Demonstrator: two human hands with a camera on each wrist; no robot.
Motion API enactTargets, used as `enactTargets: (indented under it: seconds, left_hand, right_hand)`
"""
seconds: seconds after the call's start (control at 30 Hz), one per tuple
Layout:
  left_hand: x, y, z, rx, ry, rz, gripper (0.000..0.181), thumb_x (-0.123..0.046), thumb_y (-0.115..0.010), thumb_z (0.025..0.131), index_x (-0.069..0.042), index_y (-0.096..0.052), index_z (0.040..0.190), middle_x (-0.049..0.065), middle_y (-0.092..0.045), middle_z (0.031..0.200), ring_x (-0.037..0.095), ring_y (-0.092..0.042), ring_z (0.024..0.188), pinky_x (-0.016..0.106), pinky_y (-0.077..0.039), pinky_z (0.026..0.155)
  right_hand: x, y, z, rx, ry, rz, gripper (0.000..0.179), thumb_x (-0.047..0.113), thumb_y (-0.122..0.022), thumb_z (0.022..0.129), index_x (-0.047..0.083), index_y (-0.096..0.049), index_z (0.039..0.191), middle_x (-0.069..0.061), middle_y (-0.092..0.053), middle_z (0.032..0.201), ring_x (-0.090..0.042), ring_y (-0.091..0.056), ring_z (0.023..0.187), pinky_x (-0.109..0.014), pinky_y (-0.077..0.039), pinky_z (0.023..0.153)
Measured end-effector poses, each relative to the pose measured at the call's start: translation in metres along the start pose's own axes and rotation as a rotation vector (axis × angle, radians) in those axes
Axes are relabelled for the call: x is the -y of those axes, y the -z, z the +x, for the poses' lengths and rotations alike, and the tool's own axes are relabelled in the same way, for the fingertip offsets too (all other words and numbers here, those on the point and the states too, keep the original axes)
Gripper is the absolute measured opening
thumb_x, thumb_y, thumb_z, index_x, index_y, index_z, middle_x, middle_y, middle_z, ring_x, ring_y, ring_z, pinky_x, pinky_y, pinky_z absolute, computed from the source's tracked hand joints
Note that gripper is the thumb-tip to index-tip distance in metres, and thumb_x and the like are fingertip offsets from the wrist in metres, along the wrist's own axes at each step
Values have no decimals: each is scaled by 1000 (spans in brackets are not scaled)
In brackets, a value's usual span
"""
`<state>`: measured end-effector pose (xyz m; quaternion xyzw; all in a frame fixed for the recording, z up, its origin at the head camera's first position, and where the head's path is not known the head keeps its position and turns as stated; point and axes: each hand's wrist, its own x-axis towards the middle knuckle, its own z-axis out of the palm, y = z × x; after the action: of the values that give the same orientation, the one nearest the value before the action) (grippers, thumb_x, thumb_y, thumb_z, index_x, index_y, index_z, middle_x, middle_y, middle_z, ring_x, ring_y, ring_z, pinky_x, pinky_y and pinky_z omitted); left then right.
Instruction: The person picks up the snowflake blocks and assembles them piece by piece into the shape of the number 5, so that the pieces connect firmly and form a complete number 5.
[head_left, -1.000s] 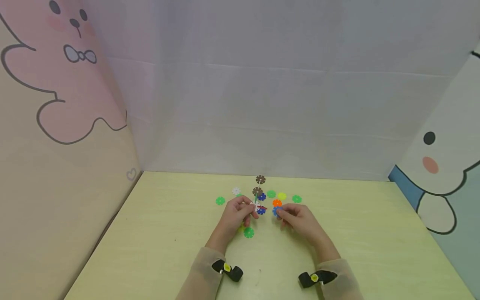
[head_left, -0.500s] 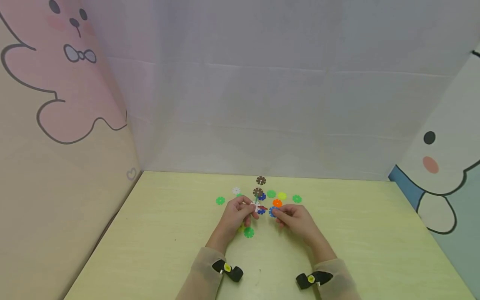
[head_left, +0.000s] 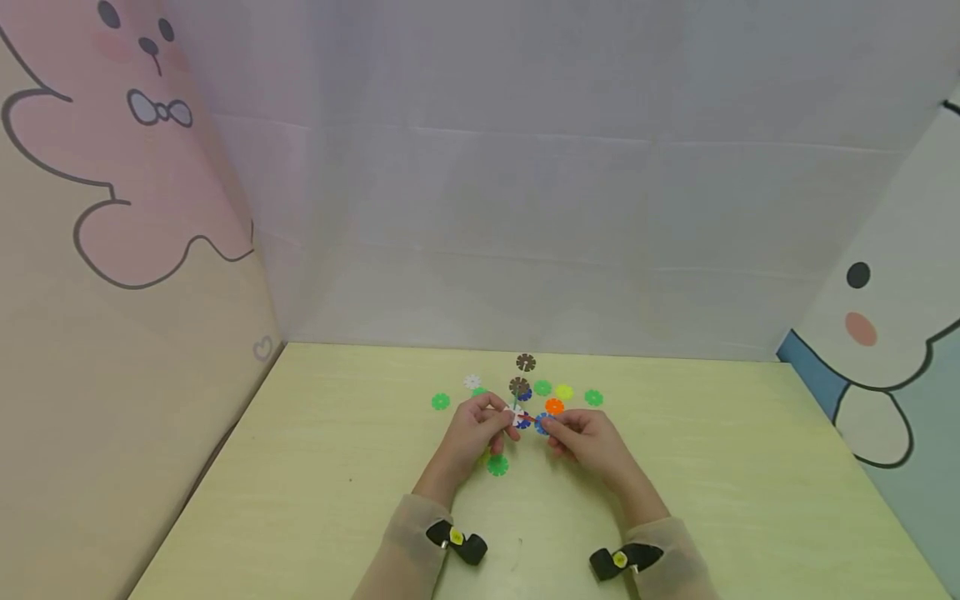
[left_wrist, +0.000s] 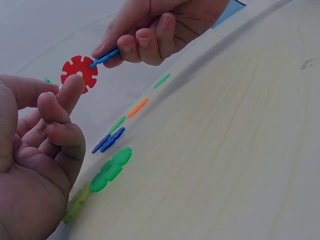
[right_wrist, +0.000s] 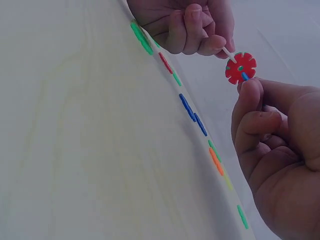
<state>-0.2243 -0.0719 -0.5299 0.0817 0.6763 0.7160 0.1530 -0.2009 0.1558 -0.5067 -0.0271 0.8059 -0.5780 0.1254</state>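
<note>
My left hand (head_left: 480, 423) pinches a white snowflake building disc (head_left: 515, 412) between thumb and fingers. Joined to it is a red disc (right_wrist: 232, 72), seen face-on in both wrist views. A green disc (head_left: 515, 401), edge-on, and two brown discs (head_left: 519, 387) extend away from the white one in a chain. My right hand (head_left: 592, 435) pinches a blue disc (left_wrist: 105, 58) by its outer side. The blue disc's edge meets the red disc's rim, the two standing crosswise. Fingers hide part of the white and blue discs.
Loose discs lie on the pale yellow table (head_left: 300, 467): green (head_left: 440, 402), white (head_left: 472, 382), orange (head_left: 554, 406), yellow (head_left: 564, 392), dark blue (right_wrist: 187, 107) and others. One green disc (head_left: 497, 465) lies beside the left wrist. A white curtain (head_left: 480, 208) stands behind the table.
My right hand has moved left with the blue disc, bringing it up against the red disc. The held chain has shifted slightly right and turned a little; the left hand has barely moved.
</note>
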Motion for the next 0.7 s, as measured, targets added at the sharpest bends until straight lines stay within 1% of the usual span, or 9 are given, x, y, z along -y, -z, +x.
enactTargets:
  seconds: [0.27, 0.47, 0.7]
  left_hand:
    - [-1, -1, -1, 6, 1, 1, 13, -21, -64, 101, -11, -58, 97, 0, -76, 76, 10, -50, 49, 19, -42, 50]
    - [-1, -4, -1, 35, -4, -5, 14, -22, -64, 101, -12, -57, 96, 0, -76, 75, 9, -50, 49, 19, -43, 50]
    - [-1, -4, -2, 36, -15, -16, 11, -19, -64, 101, -12, -58, 94, -1, -76, 73, 10, -50, 47, 20, -43, 49]
  right_hand:
    - [2, -1, -1, 11, -3, 8, 37, 34, -67, 99, -2, -72, 97, -4, -67, 74, -10, -52, 59, -20, -45, 53]
    - [0, 1, -1, 9, 5, 27, 37, 33, -65, 100, -3, -71, 99, -6, -67, 75, -11, -53, 60, -20, -46, 54]
    - [-1, 2, 0, 55, 32, 34, 39, 34, -67, 99, -5, -71, 101, -3, -65, 74, -10, -54, 61, -20, -46, 55]
